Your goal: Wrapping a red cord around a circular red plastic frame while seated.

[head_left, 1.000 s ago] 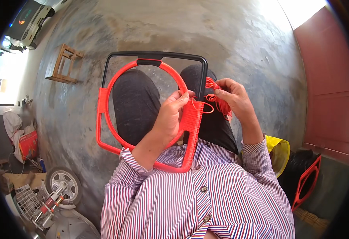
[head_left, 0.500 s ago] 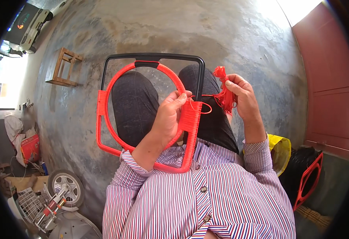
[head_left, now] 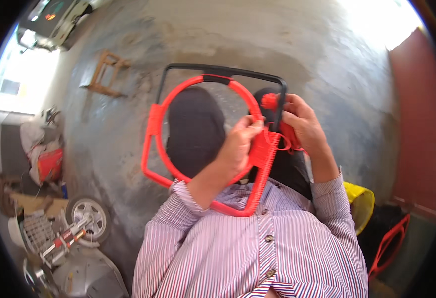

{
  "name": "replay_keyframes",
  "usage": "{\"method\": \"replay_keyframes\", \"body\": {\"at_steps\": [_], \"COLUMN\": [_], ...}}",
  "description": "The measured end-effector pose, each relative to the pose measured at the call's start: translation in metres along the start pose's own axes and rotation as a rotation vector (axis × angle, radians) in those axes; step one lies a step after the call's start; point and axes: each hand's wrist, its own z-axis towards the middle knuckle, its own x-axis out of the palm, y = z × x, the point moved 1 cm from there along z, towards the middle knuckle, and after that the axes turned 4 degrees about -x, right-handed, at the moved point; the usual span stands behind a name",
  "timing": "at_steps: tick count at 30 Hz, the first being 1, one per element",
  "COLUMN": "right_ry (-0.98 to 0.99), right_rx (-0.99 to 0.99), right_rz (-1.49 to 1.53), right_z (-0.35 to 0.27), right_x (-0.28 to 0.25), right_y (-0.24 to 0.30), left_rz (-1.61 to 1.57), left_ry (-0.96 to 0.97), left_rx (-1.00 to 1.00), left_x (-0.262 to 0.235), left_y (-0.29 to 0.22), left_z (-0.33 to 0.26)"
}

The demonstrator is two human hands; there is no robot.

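Note:
A squared black frame (head_left: 213, 66) with a round ring inside it rests over my lap, much of it wound in red cord (head_left: 154, 119). My left hand (head_left: 239, 141) grips the ring's right side, thumb and fingers closed on it just above the broad wound patch (head_left: 264, 149) that joins ring and frame. Beyond the frame's right bar, my right hand (head_left: 301, 119) is closed on a bundle of red cord (head_left: 287, 130). Part of that bundle is hidden behind the black bar. A loose loop of cord (head_left: 283, 144) hangs between the patch and the bundle.
A small wooden stool (head_left: 106, 74) stands on the concrete floor ahead left. At lower left are a wheel (head_left: 89, 219) and scooter parts. A yellow bag (head_left: 359, 206) and another red frame (head_left: 389, 246) sit to my right, near a red door (head_left: 419, 124).
My right hand has brought the cord bundle left, close against the frame's right bar and partly behind it. The whole view has shifted, so the frame appears farther right. My left hand keeps its grip.

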Motion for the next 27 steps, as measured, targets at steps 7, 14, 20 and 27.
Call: {"method": "replay_keyframes", "body": {"at_steps": [7, 14, 20, 27], "right_ry": [-0.004, 0.024, -0.275, -0.386], "right_rx": [-0.102, -0.047, -0.288, -0.549], "right_rz": [0.314, 0.304, -0.087, 0.573], "right_z": [-0.011, 0.003, -0.014, -0.060], "right_x": [0.027, 0.021, -0.025, -0.172], "right_y": [0.011, -0.007, 0.040, 0.080], "left_rz": [-0.027, 0.006, 0.023, -0.021], "left_ry": [0.055, 0.039, 0.031, 0.035], "left_rx": [0.007, 0.038, 0.029, -0.031], "left_x": [-0.001, 0.009, -0.006, 0.003], "left_y": [-0.001, -0.005, -0.001, -0.006], "left_z": [-0.003, -0.007, -0.004, -0.012]}}
